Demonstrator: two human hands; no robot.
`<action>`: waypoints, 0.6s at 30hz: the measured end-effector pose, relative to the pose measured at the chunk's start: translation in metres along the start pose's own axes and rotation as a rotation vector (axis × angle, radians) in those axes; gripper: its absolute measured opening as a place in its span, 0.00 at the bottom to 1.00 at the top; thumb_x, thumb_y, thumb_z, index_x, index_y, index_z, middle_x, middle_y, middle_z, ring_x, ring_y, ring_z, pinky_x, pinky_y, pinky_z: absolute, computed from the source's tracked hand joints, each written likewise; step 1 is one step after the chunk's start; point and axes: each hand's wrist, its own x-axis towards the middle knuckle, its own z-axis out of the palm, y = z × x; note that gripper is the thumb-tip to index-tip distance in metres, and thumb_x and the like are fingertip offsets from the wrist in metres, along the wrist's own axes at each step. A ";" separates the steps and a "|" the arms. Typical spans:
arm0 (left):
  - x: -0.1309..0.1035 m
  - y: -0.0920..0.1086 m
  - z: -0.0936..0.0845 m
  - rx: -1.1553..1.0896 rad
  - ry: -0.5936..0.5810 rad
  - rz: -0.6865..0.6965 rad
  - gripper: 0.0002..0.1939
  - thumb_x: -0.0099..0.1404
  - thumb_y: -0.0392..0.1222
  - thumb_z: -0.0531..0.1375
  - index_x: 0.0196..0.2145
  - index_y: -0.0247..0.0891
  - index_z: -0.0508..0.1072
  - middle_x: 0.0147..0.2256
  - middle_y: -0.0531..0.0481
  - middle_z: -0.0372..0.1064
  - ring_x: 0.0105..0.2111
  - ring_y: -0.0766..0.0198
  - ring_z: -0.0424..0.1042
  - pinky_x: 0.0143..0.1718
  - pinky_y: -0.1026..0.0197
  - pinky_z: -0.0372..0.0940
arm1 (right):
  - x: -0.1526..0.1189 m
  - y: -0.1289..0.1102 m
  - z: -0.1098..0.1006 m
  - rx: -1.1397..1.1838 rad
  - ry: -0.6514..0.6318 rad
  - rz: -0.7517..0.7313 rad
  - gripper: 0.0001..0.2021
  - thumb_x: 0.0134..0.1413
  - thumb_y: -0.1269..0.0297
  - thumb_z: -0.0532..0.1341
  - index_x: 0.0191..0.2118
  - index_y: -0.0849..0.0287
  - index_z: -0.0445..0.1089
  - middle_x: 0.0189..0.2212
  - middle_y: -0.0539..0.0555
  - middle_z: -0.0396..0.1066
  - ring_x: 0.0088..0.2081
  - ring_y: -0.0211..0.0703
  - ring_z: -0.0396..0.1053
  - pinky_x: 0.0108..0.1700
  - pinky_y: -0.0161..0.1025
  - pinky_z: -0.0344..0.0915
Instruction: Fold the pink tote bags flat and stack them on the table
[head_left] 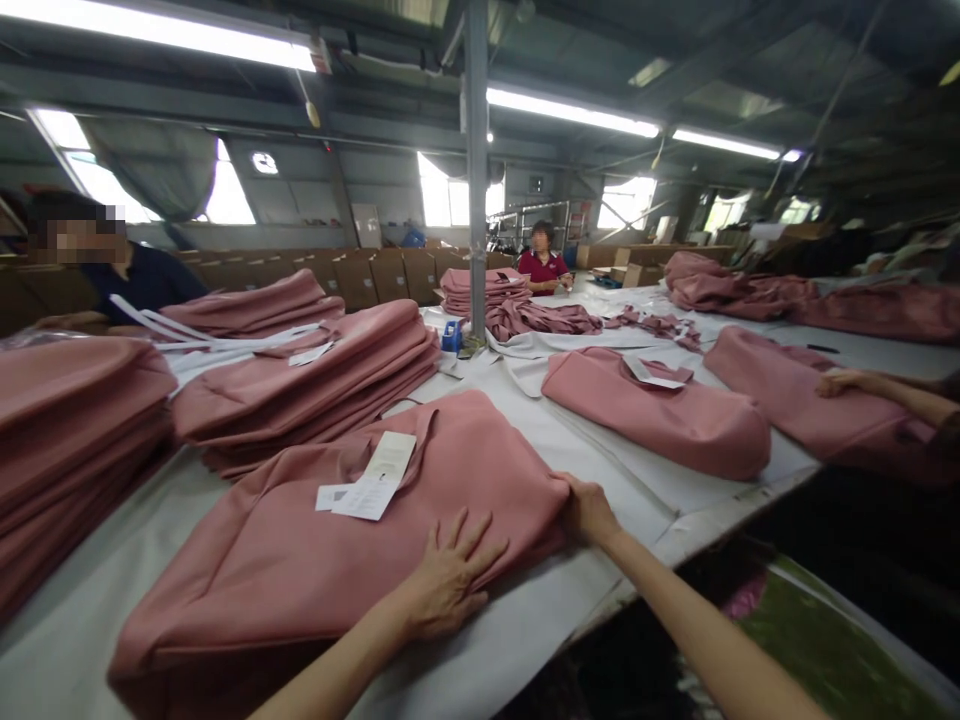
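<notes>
You're pressing your left hand (450,580) flat, fingers spread, on the near edge of the pink fabric piece (337,540) while your right hand (589,512) is gripping its right corner, its long axis running leftward across the tabletop (570,440).

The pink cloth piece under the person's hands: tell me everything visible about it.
The pink cloth piece is a dusty-pink folded fabric item, smooth and matte, lying flat near the front edge of the white-covered table. A narrow strap or hem runs along its upper side. White paper tags lie on top near its middle. The left hand presses flat on its near edge with fingers spread; the right hand touches its right corner. More pink stacks sit beside it.
</notes>
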 end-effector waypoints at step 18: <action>-0.005 -0.016 0.021 -0.146 0.175 0.177 0.30 0.67 0.61 0.46 0.65 0.63 0.44 0.68 0.58 0.23 0.65 0.38 0.22 0.56 0.21 0.35 | 0.058 -0.048 0.055 -0.236 0.078 -0.564 0.25 0.57 0.55 0.47 0.55 0.55 0.68 0.55 0.61 0.66 0.60 0.62 0.58 0.59 0.71 0.47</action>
